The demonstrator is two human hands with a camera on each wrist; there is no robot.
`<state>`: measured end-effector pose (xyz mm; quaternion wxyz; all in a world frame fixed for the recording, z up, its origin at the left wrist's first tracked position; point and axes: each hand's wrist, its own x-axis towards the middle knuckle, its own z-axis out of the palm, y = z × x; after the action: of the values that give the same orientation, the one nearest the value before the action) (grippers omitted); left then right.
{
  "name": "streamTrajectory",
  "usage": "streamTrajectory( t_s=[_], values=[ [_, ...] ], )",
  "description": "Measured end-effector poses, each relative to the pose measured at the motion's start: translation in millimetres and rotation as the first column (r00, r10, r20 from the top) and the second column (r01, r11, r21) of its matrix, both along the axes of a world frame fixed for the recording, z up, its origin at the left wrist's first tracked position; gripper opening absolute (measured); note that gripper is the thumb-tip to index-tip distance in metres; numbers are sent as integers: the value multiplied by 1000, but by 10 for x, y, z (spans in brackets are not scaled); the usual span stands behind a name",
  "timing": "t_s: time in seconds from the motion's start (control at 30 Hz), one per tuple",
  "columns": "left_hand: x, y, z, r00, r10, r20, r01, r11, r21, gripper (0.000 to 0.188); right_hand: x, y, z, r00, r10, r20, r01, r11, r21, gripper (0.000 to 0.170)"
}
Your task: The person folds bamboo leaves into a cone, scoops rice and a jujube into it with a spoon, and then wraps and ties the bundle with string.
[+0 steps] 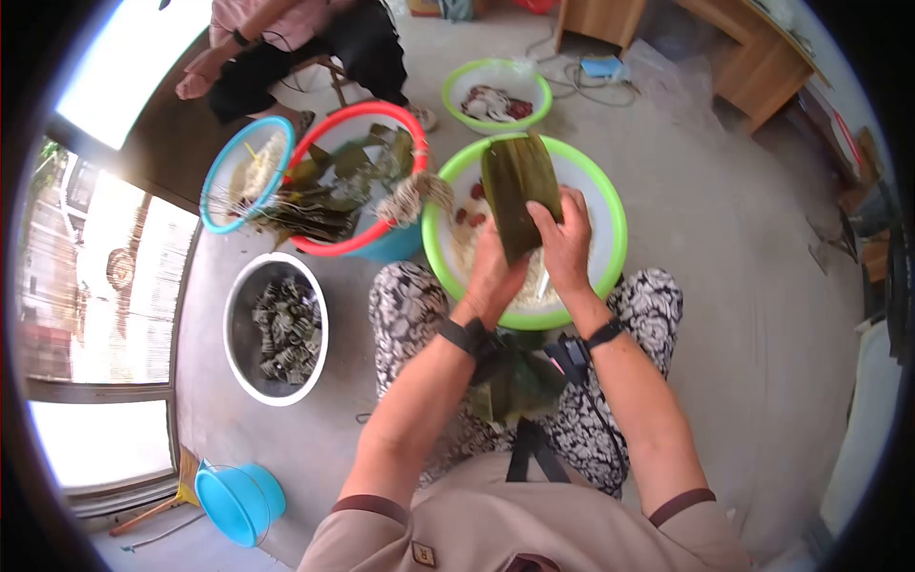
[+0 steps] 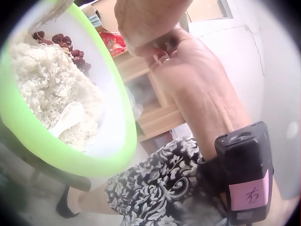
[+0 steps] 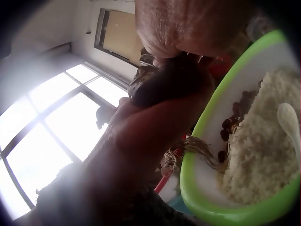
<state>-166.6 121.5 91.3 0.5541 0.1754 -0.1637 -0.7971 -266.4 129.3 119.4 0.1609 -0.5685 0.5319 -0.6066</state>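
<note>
Both hands hold broad, dark green leaves (image 1: 519,191), laid flat together, over a lime-rimmed basin (image 1: 618,214). My left hand (image 1: 498,272) grips their lower left edge. On the right side, my right hand (image 1: 569,238) pinches them, its thumb lying across the front. In the left wrist view the basin contains white rice (image 2: 42,84), a cluster of red dates (image 2: 66,44) and a white spoon (image 2: 70,115) resting on the rice. The hands overlap in both wrist views, which mostly hides the leaves there.
A red-rimmed tub (image 1: 419,143) holds more leaves, with a bundle of string (image 1: 415,197) over its rim. Nearby stand a blue-rimmed basin (image 1: 208,195), a metal bowl (image 1: 229,329) of dark tied bundles, and a smaller green basin (image 1: 545,95). Another person (image 1: 286,48) sits at the back left.
</note>
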Motion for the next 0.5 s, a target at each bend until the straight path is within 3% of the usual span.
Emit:
streamTrajectory(
  t_s=[0.07,0.37,0.5],
  values=[
    [-20,-57,-39,995,27,-95,-31,999,-36,20,27,-21,108,1000,8,-13,-8,1000,-22,19],
    [49,31,246,988,-6,-152,-8,996,-91,21,77,51,285,998,39,54,-41,998,46,22],
    [52,-1,142,987,-27,-159,0,985,-170,24,77,100,328,994,71,87,-76,996,53,21]
  ],
)
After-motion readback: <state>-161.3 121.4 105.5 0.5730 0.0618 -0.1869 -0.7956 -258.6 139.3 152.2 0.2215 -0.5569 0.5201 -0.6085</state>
